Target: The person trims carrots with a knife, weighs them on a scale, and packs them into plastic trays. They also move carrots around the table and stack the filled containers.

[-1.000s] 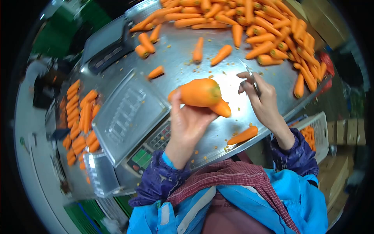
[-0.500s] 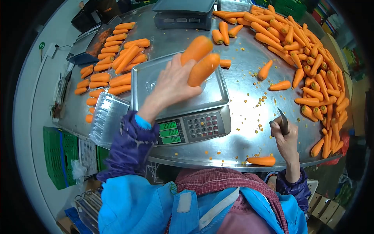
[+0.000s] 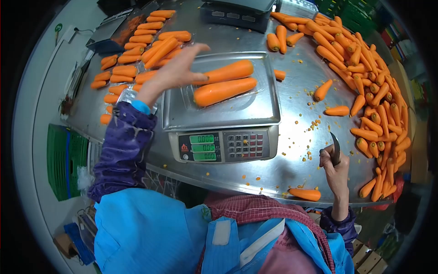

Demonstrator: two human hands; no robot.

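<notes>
Two large carrots lie side by side in a clear plastic tray on the steel pan of a digital scale. My left hand is just left of them, over the pan's left edge, with thumb and fingers apart and nothing held. The green displays are lit at the scale's front. On the right, above the table's front part, my right hand is closed round a small knife, its dark curved blade pointing up. A single carrot rests at the front edge below that hand.
Packed carrots in trays stand at the left, partly behind my left arm. A big carrot pile covers the right side. Cut bits are scattered on the steel table. Another scale stands at the back.
My left hand has let go of the two carrots, which now lie on the scale, and has moved left. My right hand still holds the knife. The view has shifted slightly.
</notes>
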